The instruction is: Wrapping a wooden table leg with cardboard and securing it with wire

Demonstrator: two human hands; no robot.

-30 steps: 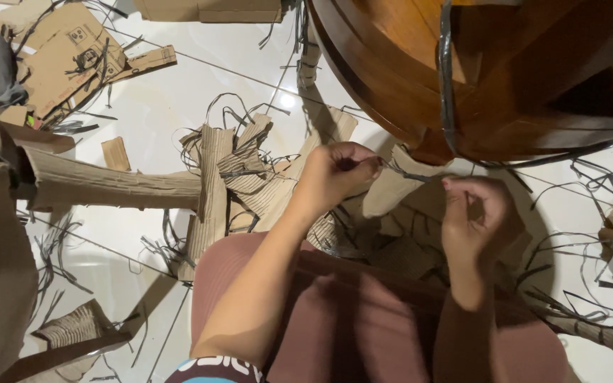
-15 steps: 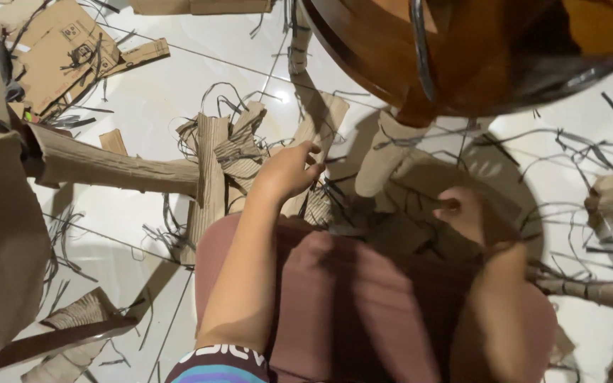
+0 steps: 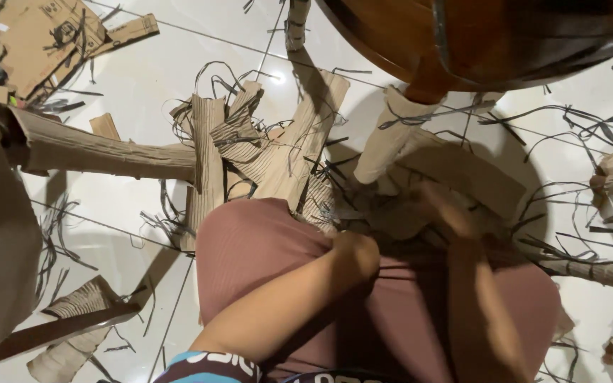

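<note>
Resting low against the mauve-trousered lap (image 3: 250, 248), the left hand (image 3: 356, 255) is curled into a loose fist, its grip drawn together; a thin dark strip (image 3: 399, 273) runs out from it toward three o'clock, though whether the fingers pinch it I cannot tell. At three o'clock from it the right hand (image 3: 452, 213) is motion-blurred, fingers raised over a crumpled cardboard piece (image 3: 455, 177) lying just beyond the knees; how far its grip is open cannot be told. Toward eleven o'clock a heap of torn corrugated cardboard strips (image 3: 264, 152) lies on the white tiled floor (image 3: 179, 64), touching the knee. At twelve o'clock a rounded wooden furniture piece (image 3: 420, 50) overhangs. A long cardboard roll (image 3: 101, 152) stretches off toward nine o'clock.
</note>
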